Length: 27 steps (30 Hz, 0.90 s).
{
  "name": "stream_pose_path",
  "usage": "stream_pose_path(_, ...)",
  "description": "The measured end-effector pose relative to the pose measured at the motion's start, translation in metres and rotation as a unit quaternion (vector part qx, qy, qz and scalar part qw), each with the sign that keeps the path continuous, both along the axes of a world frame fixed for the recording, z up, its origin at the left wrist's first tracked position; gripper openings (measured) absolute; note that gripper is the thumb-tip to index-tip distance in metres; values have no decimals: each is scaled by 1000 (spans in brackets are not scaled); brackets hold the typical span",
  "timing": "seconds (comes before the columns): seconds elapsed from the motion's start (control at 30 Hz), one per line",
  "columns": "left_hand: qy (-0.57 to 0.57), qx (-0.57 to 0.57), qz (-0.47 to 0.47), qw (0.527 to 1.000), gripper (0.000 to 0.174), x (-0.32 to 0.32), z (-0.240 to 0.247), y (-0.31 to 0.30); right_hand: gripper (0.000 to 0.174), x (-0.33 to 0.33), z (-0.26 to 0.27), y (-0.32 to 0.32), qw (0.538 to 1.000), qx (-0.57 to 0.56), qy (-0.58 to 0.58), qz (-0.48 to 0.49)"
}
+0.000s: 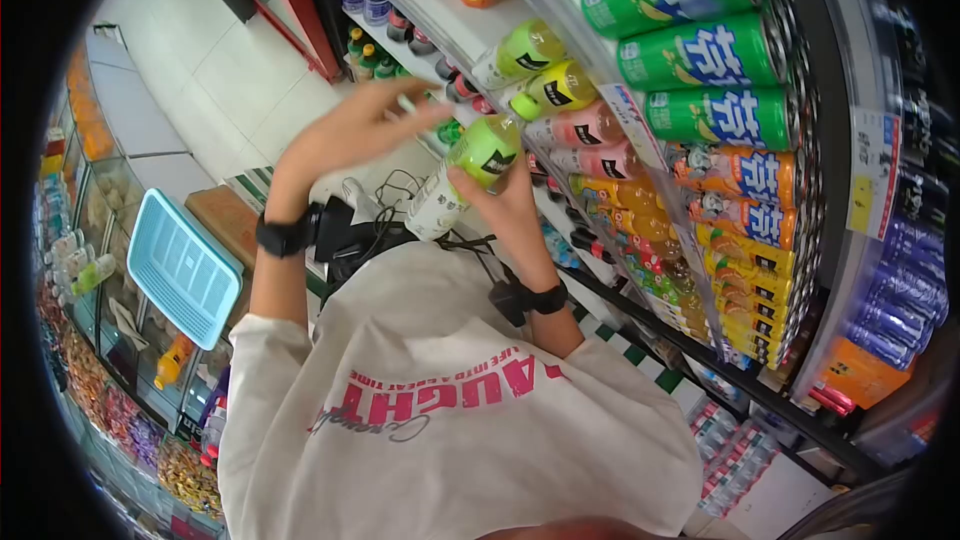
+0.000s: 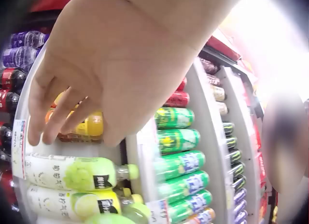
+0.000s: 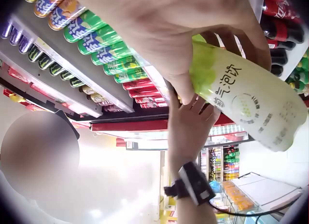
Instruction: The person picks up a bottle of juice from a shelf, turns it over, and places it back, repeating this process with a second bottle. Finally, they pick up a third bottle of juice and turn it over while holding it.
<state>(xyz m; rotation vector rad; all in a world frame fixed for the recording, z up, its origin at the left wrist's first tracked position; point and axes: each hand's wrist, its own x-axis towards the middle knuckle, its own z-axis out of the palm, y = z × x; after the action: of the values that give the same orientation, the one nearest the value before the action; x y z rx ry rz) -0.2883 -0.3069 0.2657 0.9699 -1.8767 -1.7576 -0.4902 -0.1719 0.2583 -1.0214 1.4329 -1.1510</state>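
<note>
My right hand (image 1: 508,208) grips a green-and-white drink bottle (image 1: 440,202) with a grape label, held in front of my chest. The right wrist view shows the thumb and fingers of this hand (image 3: 193,36) curled round the bottle's upper half (image 3: 251,96), its white base sticking out free. Extended toward the shelf, my left hand (image 1: 350,135) is slightly blurred and holds nothing. Its fingers hang loosely in the left wrist view, the hand (image 2: 101,65) overlapping the shelf there. Beside the held bottle, a yellow-green lemon bottle (image 1: 560,88) and a grape bottle (image 1: 520,52) lie on the shelf.
Green soda cans (image 1: 700,60) and orange cans (image 1: 735,170) fill the shelf to the right. Pink bottles (image 1: 585,127) lie below the lemon one. To the left are a light-blue plastic basket (image 1: 185,270) and a glass counter with an orange bottle (image 1: 174,360).
</note>
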Motion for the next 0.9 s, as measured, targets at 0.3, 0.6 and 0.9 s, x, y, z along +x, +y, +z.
stream_pose_path(0.3, -53, -91, 90, 990, 94, 18, -17, 51, 56, 53, 5, -46, 986, 149, -63, -24)
stream_pose_path(0.6, 14, -48, 232, 972, 75, 27, -51, -21, 50, 61, 11, -29, 990, 132, -39, -19)
stream_pose_path(0.9, -13, -203, 248, 947, 67, -26, -66, -62, 48, 51, 0, -17, 979, 201, 13, -9)
